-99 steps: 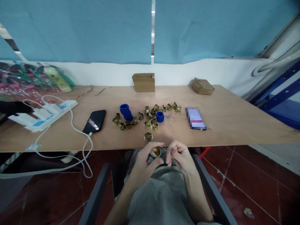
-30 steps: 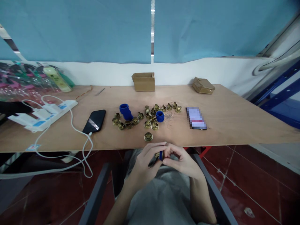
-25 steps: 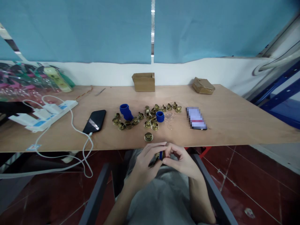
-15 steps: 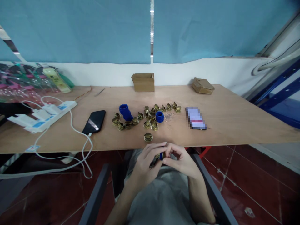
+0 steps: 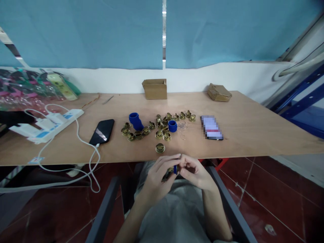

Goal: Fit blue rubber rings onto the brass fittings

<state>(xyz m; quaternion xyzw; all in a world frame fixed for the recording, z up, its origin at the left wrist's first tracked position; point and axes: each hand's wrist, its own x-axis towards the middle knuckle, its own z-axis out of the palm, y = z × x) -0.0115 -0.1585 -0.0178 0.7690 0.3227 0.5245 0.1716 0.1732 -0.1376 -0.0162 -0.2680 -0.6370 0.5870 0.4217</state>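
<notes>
My left hand [image 5: 157, 176] is closed around a round brass-coloured fitting [image 5: 168, 173], just past the table's front edge and above my lap. A blue ring [image 5: 175, 169] sits on the fitting's right end. Fingers of my right hand [image 5: 196, 172] are bent and closed at that end, touching the ring or fitting; their exact hold is partly hidden. Closest on the table is a single brass fitting [image 5: 160, 147]. Behind it lie several more brass fittings [image 5: 138, 135], a leaning stack of blue rings [image 5: 136, 121] and a shorter blue stack [image 5: 172, 126].
Thin wire loops [image 5: 182, 127] lie right of the short stack. A phone with a lit screen [image 5: 212, 127] is at right, a dark phone [image 5: 102, 131] on a cable at left. A power strip [image 5: 55, 125], bottles [image 5: 60, 86], an open cardboard box [image 5: 155, 91] and a brown package [image 5: 219, 92] stand farther out.
My right thumb has shifted slightly to the right, away from the blue ring, and more of the ring shows. The left hand stays nearly still around the fitting.
</notes>
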